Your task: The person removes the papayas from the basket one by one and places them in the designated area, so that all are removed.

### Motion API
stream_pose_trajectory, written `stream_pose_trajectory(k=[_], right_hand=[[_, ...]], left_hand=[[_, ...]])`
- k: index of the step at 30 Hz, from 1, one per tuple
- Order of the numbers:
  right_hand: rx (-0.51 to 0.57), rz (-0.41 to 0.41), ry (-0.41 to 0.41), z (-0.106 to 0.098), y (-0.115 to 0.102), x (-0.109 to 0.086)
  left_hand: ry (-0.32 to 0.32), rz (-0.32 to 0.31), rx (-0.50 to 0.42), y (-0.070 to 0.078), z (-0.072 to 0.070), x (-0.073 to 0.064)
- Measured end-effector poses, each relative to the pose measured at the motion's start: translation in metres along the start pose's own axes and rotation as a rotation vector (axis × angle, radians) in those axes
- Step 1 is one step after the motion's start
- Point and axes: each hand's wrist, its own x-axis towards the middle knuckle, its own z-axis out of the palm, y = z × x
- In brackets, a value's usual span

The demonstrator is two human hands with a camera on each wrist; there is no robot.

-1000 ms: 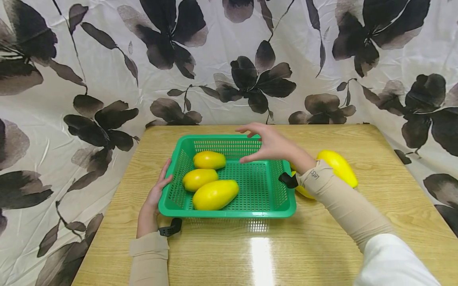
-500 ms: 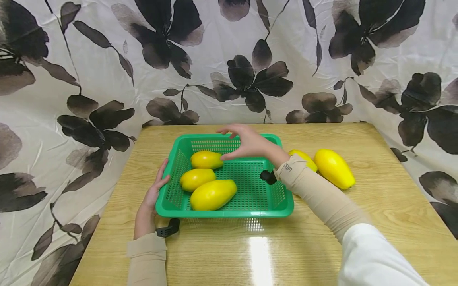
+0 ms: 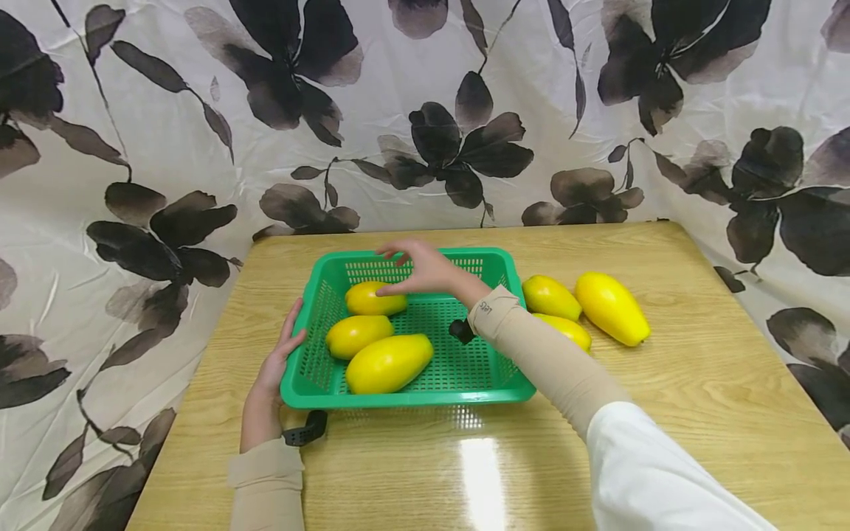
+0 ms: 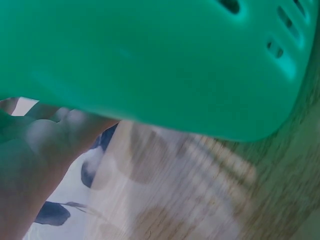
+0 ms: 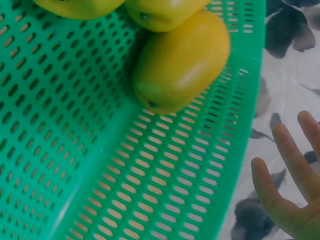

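White fabric comes nearest to us: a sleeve point(image 3: 654, 464) on the right arm, with a beige wrap point(image 3: 551, 354) over the forearm beyond it. A matching beige cuff point(image 3: 267, 472) covers the left forearm, and beneath everything we see a pale wooden table point(image 3: 392, 479) with a bright reflection near its front.

Farther in, the left hand point(image 3: 272, 366) lies along the outside of a green basket point(image 3: 408, 400), touching its left wall, fingers extended rather than clenched. Small black devices sit at both wrists.

Inside the basket, toward its left, we count three yellow fruits: the nearest fruit point(image 3: 389, 364) is the largest, the middle fruit point(image 3: 358, 336) lies just behind it, and the farthest fruit point(image 3: 368, 298) rests close to the back wall. Over that last one hovers the right hand point(image 3: 428, 269), thumb and fingers spread apart and grasping nothing.

On the table to the basket's right we find three more: one fruit point(image 3: 571, 332) partly behind the forearm, another fruit point(image 3: 551, 296) beyond it, and a longer fruit point(image 3: 612, 308) beside them.

Behind it all, we see a pale cloth point(image 3: 531, 66) printed with dark flowers.
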Motion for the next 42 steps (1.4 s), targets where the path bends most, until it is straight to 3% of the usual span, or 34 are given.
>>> stream_pose_trajectory(k=[5, 16, 24, 34, 42], right_hand=[[0.038, -0.013, -0.005, 0.012, 0.009, 0.008], [0.012, -0.049, -0.031, 0.039, 0.023, 0.021], [-0.081, -0.001, -0.059, 0.052, 0.035, 0.024], [-0.124, 0.024, -0.071, 0.064, 0.037, 0.025], [-0.243, 0.000, -0.160, 0.062, 0.033, 0.027]], left_hand=[[-0.002, 0.009, 0.000, -0.001, 0.001, 0.001], [0.000, -0.004, 0.007, -0.001, 0.002, -0.001], [-0.028, 0.012, -0.013, -0.002, 0.001, -0.003], [-0.011, 0.004, 0.043, -0.001, 0.000, -0.005], [-0.020, 0.018, 0.007, 0.000, 0.001, -0.003]])
